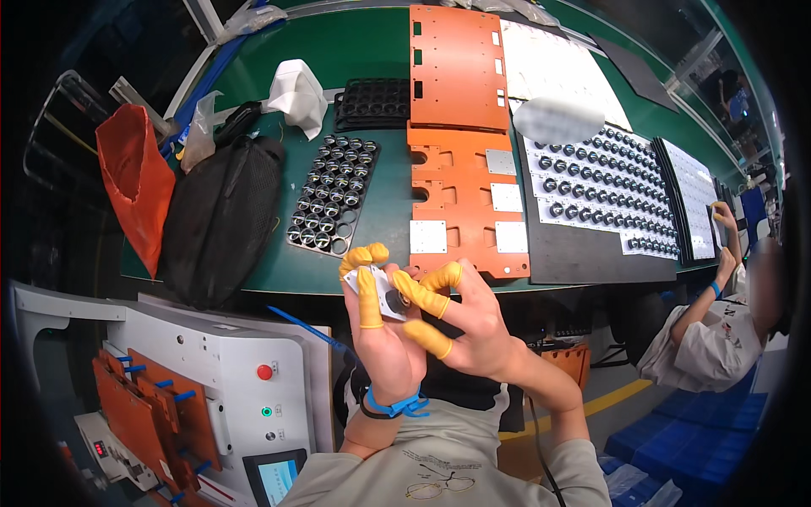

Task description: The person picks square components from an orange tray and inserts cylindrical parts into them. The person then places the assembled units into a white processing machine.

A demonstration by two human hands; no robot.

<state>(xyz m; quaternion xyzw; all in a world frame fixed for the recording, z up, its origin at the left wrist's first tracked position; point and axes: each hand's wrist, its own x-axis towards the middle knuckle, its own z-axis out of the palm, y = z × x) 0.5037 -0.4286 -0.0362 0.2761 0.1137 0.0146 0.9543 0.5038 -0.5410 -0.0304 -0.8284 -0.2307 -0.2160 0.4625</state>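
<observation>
My left hand (387, 359) pinches a small white square plate (384, 291) between yellow-capped fingertips, just off the table's front edge. A short black lens barrel (397, 302) sticks out of the plate's right side. Around that barrel close the yellow-capped thumb and forefinger of my right hand (475, 325); the exact contact is partly hidden. Beyond my hands lies an orange fixture board (452, 182) with several white plates (428, 237) in its pockets. To its left, a black tray (331, 190) carries rows of round lenses, with a few front-right cells lacking a dark lens.
White sheets with rows of black lens barrels (604, 182) lie on a black board (583, 262) at right. A black mesh bag (224, 224) and red pouch (139, 182) sit left. A white machine (245, 363) stands lower left. At far right works another person (710, 329).
</observation>
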